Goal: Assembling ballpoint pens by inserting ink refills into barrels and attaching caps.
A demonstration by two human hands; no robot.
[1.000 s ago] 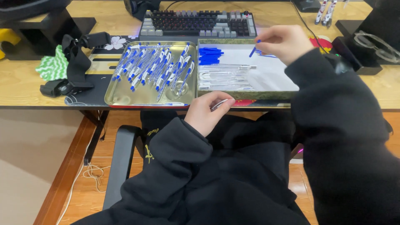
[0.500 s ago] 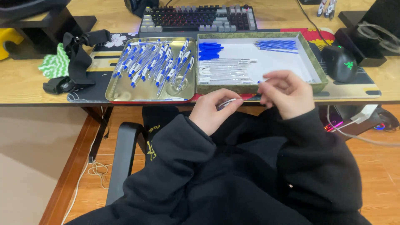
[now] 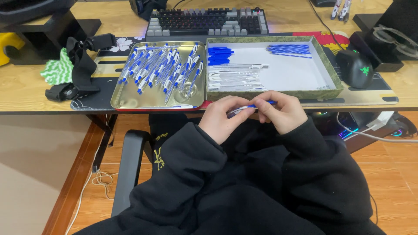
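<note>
two hands meet just below the desk edge, both pinched on one pen (image 3: 250,106). left hand (image 3: 224,118) has fingers curled round the clear barrel end, right hand (image 3: 281,111) nips the blue end between thumb and fingertips. the pen lies nearly level, long axis running left to right, bridging the two hands, so neither is really nearer, they share it.

straight ahead of the left hand sits one metal tray (image 3: 130,98) with finished blue and white pens (image 3: 163,69) fanned across it, too many and too overlapped for an exact count, roughly two dozen i'd say, plus one lying along the near rim.

ahead of the right hand is one shallow box (image 3: 331,78) holding three heaps: blue caps (image 3: 220,55) at the far left, thin blue refills (image 3: 291,48) far right, clear barrels (image 3: 235,77) closest to the hands. can't count those either.

further out from the right hand: one black mouse (image 3: 358,67). beyond both hands, one keyboard (image 3: 204,19). off past the left hand, one black strap (image 3: 80,65).
</note>
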